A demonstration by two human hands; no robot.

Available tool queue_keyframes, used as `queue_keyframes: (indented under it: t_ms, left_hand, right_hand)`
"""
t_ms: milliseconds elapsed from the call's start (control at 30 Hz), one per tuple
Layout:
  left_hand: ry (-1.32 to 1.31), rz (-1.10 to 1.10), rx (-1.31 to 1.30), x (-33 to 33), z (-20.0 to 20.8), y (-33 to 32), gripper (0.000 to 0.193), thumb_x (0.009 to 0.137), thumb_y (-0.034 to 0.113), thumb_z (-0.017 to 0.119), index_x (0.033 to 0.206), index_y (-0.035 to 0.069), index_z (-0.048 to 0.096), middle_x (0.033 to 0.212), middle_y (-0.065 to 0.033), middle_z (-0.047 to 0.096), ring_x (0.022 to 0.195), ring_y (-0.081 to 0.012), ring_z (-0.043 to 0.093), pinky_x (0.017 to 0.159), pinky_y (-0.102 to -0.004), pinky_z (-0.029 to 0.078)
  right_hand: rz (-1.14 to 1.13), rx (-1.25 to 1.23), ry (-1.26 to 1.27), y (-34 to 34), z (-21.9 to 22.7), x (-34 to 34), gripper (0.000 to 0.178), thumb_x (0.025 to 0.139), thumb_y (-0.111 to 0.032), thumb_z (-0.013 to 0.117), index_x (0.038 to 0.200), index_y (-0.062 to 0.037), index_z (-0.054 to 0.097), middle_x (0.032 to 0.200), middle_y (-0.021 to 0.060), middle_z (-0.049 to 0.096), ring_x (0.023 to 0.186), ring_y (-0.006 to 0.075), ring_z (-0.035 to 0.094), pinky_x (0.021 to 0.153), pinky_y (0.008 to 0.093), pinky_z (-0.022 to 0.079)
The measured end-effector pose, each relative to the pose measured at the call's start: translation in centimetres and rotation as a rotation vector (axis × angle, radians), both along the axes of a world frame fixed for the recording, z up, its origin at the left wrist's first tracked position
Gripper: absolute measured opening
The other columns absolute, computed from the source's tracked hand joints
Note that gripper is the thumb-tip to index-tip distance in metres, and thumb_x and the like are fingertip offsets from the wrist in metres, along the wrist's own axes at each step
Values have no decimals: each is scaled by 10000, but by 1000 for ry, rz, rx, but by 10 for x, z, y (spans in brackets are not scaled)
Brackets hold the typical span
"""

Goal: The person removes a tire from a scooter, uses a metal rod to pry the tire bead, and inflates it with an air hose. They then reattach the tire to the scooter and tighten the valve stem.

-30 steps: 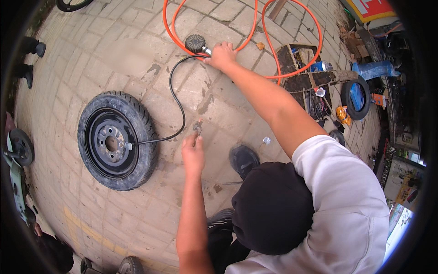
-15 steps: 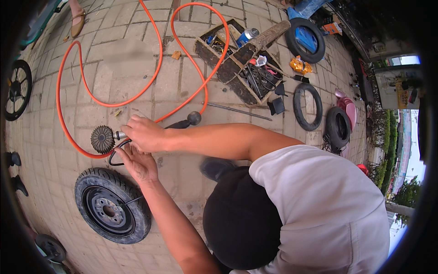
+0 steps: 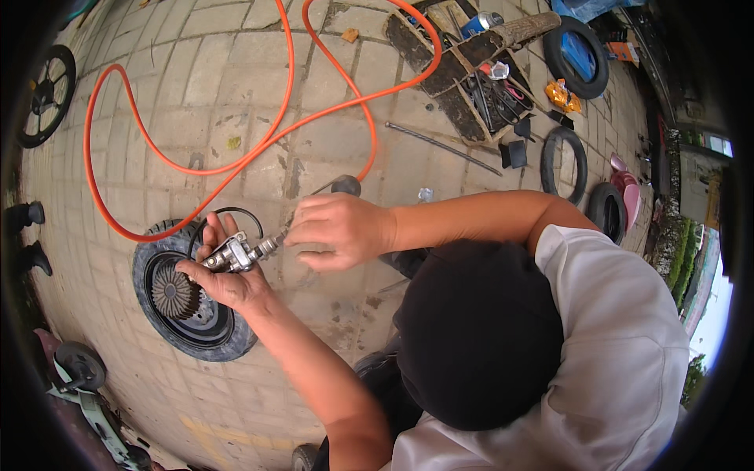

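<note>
My left hand [image 3: 228,271] is closed around a metal tire inflator gun [image 3: 236,253], with a round ribbed black gauge [image 3: 175,292] at its lower left end. A short black hose [image 3: 243,213] loops from the gun over my fingers. Beside the gun's coupling end, my right hand [image 3: 338,228] has its fingers apart; whether the fingertips touch the coupling is unclear. Below the gun lies a small wheel with a black tire [image 3: 224,345], partly hidden by the gauge and my left hand. The orange air hose [image 3: 267,141] curves over the paving behind both hands.
A wooden toolbox [image 3: 440,76] with hand tools stands at the far right, with a metal rod [image 3: 440,145] nearer. Loose tires [image 3: 577,59] and an inner tube [image 3: 564,166] lie beyond. A round dark knob [image 3: 345,186] is behind my right hand; a black cap [image 3: 479,337] fills the near middle.
The gauge has moved down in front of the wheel, and the inflator gun now shows in my left hand. My right hand has shifted right, off the metal fitting. The whole view has shifted.
</note>
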State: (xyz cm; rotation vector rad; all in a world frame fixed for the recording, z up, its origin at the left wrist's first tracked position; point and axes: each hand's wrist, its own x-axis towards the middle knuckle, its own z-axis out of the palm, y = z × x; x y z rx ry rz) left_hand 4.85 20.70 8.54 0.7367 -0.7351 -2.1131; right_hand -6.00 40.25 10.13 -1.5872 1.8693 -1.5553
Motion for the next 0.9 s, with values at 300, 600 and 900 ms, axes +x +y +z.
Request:
queue_keyframes:
  t_ms: [300,600,900]
  left_hand:
    - [81,112,-37,20,43,-49,489,918,479,621,628,84,626,700,-71,693,769,-243,673,881,-464,531]
    - [66,0,46,23,29,-25,520,953,468,574,648,54,655,711,-84,697,761,-250,673,834,-435,541]
    - [-14,-28,74,11,31,-31,515,938,457,603,631,46,639,708,-94,697,747,-245,670,833,-440,538]
  right_hand:
    - [-346,612,402,31,-156,-25,141,775,-89,610,898,-29,644,887,114,624,931,329,616,769,452,516]
    - [-524,756,-70,106,-91,-28,174,819,-39,550,964,22,626,983,240,576,938,428,598,834,479,499]
    - [-1048,727,120,246,-27,-205,279,862,-179,608,1050,18,670,1018,264,640,963,398,616,848,430,490]
